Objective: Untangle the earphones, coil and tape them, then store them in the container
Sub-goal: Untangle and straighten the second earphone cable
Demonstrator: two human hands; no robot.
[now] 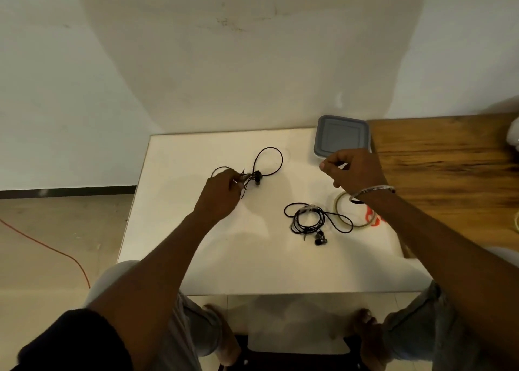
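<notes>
Sleeve (70,339) cut off | left hand (222,191) pinches earphones (257,177) | right hand (354,168) perhaps empty

Only 1 view exists: a wide-angle camera on the person's head, looking forward and steeply down from close above. The square white tabletop (252,258) fills the middle, the plain pale wall (252,47) the upper half. The grey square lidded container (341,134) marks the table's far right corner. The left forearm (174,252) and right forearm (421,236) enter from below.
</notes>
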